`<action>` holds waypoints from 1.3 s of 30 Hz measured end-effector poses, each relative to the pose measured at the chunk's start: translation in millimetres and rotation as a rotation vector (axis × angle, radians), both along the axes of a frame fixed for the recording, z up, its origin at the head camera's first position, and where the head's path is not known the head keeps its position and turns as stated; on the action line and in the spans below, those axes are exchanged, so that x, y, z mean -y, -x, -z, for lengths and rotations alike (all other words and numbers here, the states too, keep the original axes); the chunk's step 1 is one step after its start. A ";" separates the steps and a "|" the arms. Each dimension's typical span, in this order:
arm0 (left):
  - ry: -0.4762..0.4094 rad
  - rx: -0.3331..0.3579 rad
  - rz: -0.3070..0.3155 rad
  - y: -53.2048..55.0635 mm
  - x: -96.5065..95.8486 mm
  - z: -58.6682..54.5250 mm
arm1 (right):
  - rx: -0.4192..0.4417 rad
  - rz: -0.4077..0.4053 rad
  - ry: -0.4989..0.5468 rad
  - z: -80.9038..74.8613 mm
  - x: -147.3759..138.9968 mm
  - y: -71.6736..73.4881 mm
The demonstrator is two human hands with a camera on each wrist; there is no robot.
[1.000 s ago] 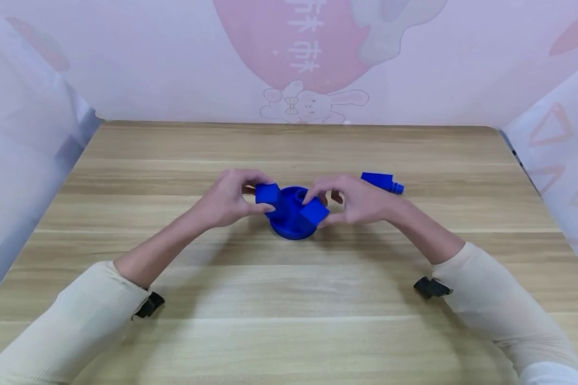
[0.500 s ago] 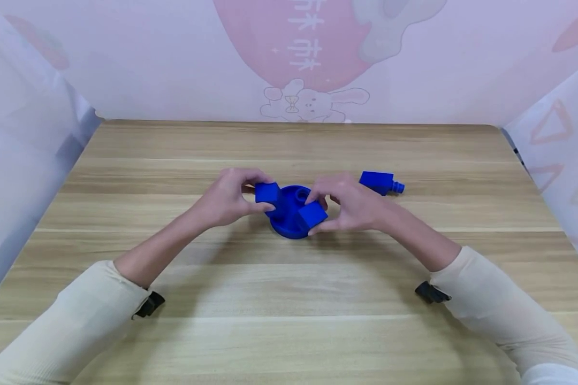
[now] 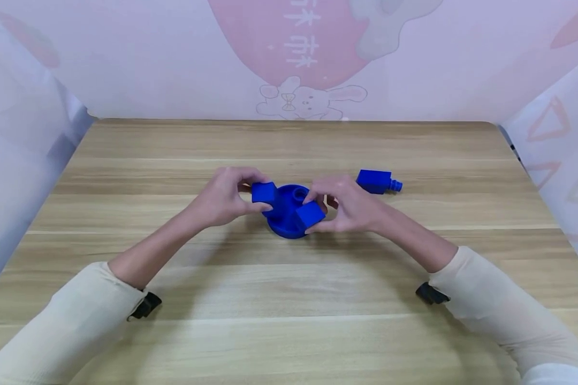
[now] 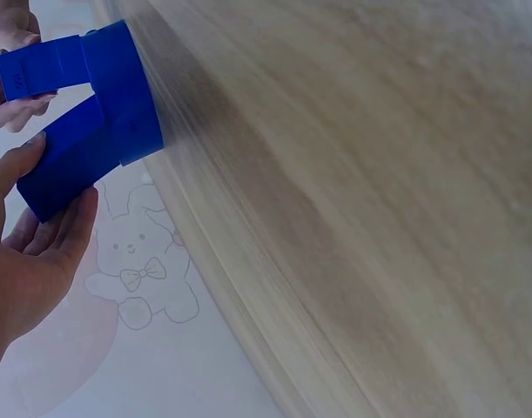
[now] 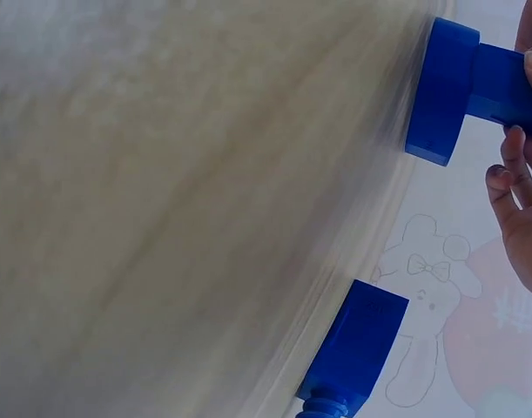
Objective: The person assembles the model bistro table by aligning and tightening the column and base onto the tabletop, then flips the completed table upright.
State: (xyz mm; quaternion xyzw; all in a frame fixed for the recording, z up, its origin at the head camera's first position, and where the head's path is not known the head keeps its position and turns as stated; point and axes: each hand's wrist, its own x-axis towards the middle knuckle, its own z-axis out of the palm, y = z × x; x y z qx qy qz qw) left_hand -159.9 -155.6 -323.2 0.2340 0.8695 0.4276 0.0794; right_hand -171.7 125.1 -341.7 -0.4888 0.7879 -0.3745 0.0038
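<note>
A round blue base (image 3: pixel 285 231) with a raised rim lies on the table, an open round socket (image 3: pixel 299 194) at its back. My left hand (image 3: pixel 221 199) grips a blue rectangular block (image 3: pixel 264 192) that stands on the base's left side, thumb in front and fingers behind. On the right side, my right hand (image 3: pixel 350 207) pinches a second blue block (image 3: pixel 310 214) between thumb and fingers. This block also meets the base, as the left wrist view shows. The blocks' lower ends are hidden inside the rim.
A third blue block (image 3: pixel 374 182) with a threaded end lies on its side behind the right hand. The wooden table (image 3: pixel 289 299) runs back to a printed wall (image 3: pixel 414 85). Black wrist cameras (image 3: pixel 145 306) hang by both cream sleeves.
My right hand has shifted slightly toward me, its thumb sliding lower along the right block, which has moved slightly. The left hand keeps its hold. The whole head view has drifted slightly.
</note>
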 end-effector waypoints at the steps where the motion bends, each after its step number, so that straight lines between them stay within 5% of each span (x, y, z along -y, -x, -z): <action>1: 0.001 -0.002 0.001 0.1 -0.2 0.0 | 0.000 0.001 0.006 0.0 -0.1 -0.4; 23: 0.024 -0.011 -0.014 1.2 -0.8 -3.8 | -0.006 0.025 0.051 4.3 3.0 -3.6; 32: 0.021 0.019 0.005 1.6 -1.0 -3.1 | 0.004 0.076 -0.038 1.7 0.1 -9.9; 39: 0.072 -0.033 0.046 -0.2 -0.2 -6.9 | 0.036 0.072 -0.136 -9.2 -15.5 -6.2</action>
